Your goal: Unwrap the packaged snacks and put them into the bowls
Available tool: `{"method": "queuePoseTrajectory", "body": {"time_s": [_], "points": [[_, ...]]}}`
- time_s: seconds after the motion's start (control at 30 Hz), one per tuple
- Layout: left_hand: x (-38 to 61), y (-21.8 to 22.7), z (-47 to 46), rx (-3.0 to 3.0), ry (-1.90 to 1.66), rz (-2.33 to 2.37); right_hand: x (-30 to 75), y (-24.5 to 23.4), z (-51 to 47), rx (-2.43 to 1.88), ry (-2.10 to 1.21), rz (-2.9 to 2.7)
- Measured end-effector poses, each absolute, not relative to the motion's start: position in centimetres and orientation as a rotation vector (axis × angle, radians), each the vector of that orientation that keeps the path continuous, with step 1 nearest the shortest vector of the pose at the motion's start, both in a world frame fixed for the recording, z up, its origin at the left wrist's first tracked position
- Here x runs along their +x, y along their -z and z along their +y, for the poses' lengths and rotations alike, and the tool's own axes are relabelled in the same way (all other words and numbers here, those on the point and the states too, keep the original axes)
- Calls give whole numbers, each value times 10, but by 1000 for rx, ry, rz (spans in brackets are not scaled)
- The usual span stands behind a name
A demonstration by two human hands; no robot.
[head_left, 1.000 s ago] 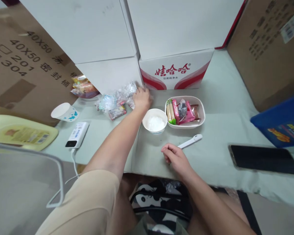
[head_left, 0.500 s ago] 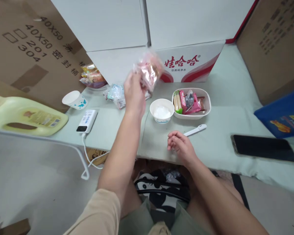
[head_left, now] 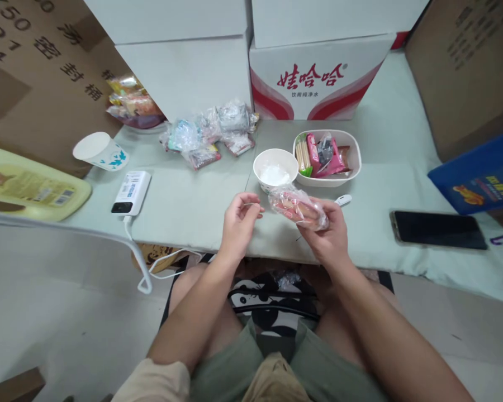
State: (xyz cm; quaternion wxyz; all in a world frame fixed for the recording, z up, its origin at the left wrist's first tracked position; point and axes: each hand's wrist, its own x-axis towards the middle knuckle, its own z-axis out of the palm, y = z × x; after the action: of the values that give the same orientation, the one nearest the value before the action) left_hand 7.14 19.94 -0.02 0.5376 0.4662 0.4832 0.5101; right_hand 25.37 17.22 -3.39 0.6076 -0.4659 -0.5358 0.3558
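A pink snack in crinkled clear plastic wrap (head_left: 297, 207) is gripped in my right hand (head_left: 329, 234), held just in front of the paper bowl. My left hand (head_left: 240, 226) hovers to the left of that packet, apart from it, fingers loosely curled with a gap to the thumb and nothing visible in it. The paper bowl (head_left: 275, 170) has something white inside. Right beside it stands a white plastic tub (head_left: 356, 170) with several wrapped snacks standing in it. Behind my right hand lies a white slim-handled tool (head_left: 343, 200), mostly hidden.
More plastic-wrapped packets (head_left: 212, 134) lie in a pile before the white cartons (head_left: 184, 78). To the left are a paper cup (head_left: 103, 152), a power bank (head_left: 131, 192) with a cable and a yellow jug (head_left: 37, 184). A phone (head_left: 438, 229) and a blue package (head_left: 478, 176) are on the right.
The packet came down from near the cartons toward me and passed from my left hand to my right. My left hand let go and drew back. The view tilted downward.
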Motion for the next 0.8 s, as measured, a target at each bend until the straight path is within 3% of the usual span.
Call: {"method": "queuePoseTrajectory", "body": {"time_s": [0.17, 0.37, 0.57, 0.8], "points": [[54, 4, 204, 978, -755, 695, 243, 33, 172, -1096, -410, -1606], [47, 13, 213, 924, -820, 791, 235, 25, 169, -1031, -435, -2024], [35, 17, 225, 1187, -717, 761, 244, 18, 174, -1186, -450, -1733], [47, 21, 216, 1187, -709, 821, 225, 29, 178, -1227, -328, -2034]]}}
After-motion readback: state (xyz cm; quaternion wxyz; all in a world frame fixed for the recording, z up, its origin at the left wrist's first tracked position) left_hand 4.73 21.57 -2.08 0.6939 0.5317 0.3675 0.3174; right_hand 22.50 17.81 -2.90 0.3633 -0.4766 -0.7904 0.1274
